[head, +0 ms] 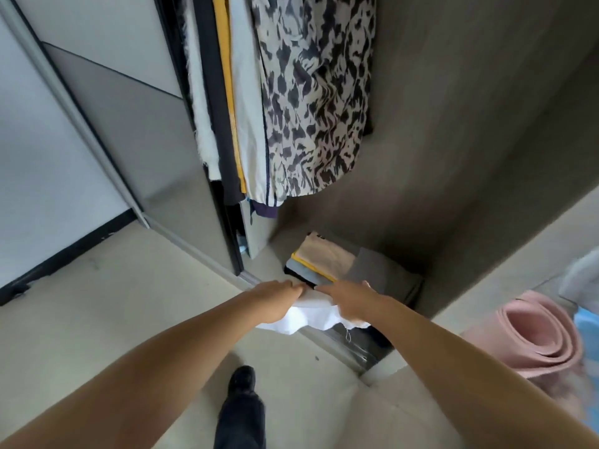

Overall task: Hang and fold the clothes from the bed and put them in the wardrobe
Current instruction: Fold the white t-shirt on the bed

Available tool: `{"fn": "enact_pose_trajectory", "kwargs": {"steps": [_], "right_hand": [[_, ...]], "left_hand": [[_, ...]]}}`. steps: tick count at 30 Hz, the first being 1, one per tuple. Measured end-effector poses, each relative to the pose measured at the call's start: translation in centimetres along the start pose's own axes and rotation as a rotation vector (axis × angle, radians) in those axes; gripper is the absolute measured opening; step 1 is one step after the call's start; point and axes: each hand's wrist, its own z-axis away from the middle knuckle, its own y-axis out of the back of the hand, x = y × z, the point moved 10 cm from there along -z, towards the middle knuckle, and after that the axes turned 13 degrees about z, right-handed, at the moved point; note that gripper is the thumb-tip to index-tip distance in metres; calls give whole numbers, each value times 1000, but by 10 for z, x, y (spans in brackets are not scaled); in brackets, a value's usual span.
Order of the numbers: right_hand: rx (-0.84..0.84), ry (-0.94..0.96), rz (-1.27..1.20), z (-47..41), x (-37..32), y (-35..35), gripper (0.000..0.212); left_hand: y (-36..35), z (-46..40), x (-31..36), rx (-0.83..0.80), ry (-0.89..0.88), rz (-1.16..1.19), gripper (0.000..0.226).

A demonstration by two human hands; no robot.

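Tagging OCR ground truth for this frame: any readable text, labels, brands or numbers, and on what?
None readable.
Folded stack on the wardrobe floor: small dark marks at the top item's far edge, too blurred to read.
White garment held by both hands: no visible print.
Patterned dress: abstract blotches, not lettering.

We see both arms stretched toward the open wardrobe [486,131]. Left hand [275,299] and right hand [350,299] hold a folded white garment [308,315] between them, fingers lying on top, at the wardrobe's lower edge. Just beyond it a stack of folded clothes [321,260] sits on the wardrobe floor, a grey pile [382,273] beside it. Above hang a patterned dress [317,102] and other clothes. Pink rolled mat [534,335] at right. A dark shoe [241,380] on the floor [129,303] below.
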Motion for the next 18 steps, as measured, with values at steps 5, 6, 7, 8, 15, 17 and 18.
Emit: {"fn": "enact_pose_trajectory", "kwargs": {"steps": [5,6,7,8,15,17,18], "right_hand": [[34,-107,-251,-87,30,20,63],[60,-134,-283,-101,37,25,64],[79,-162,-313,-115,44,27,64],[88,-179,-335,-128,48,28,62],[-14,-290,-474,-215,92,-18,60],[-14,-285,-434,-246,111,-40,59],[-22,-300,-435,-262,122,-54,58]], "left_hand": [[29,-88,-57,-77,-101,-68,46],[37,-105,-66,-103,-123,-74,44],[46,-122,-73,-127,-144,-76,43],[52,-138,-80,-153,-166,-85,42],[30,-246,-110,-296,-246,-177,49],[12,-285,-117,-288,-264,-170,49],[1,-306,-121,-276,-277,-169,48]]}}
